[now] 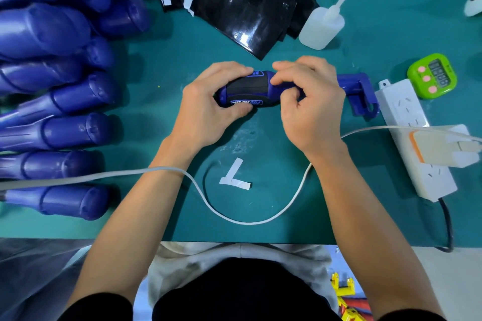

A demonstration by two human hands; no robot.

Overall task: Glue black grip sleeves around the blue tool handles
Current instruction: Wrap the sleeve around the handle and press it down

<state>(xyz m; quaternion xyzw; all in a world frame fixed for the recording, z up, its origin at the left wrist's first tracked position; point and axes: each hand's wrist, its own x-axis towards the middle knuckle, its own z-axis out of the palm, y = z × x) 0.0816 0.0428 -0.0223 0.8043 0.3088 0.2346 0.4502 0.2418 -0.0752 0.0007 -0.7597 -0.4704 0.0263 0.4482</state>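
Note:
A blue tool handle [361, 91] lies crosswise at the middle of the green mat, with a black grip sleeve [247, 87] wrapped around its thick end. My left hand [206, 104] grips that thick end from the left, thumb under, fingers over the top. My right hand [310, 101] curls around the handle just right of the sleeve, fingertips pressing at the sleeve's right edge. The handle's hooked far end sticks out to the right of my right hand.
Several bare blue handles [65, 133] are piled at the left. A stack of black sleeves [242, 5] lies at the back, a glue bottle [322, 25] beside it. A green timer [431, 75], power strip [414, 138], white cable [234, 217] and peeled paper strips [234, 177] lie around.

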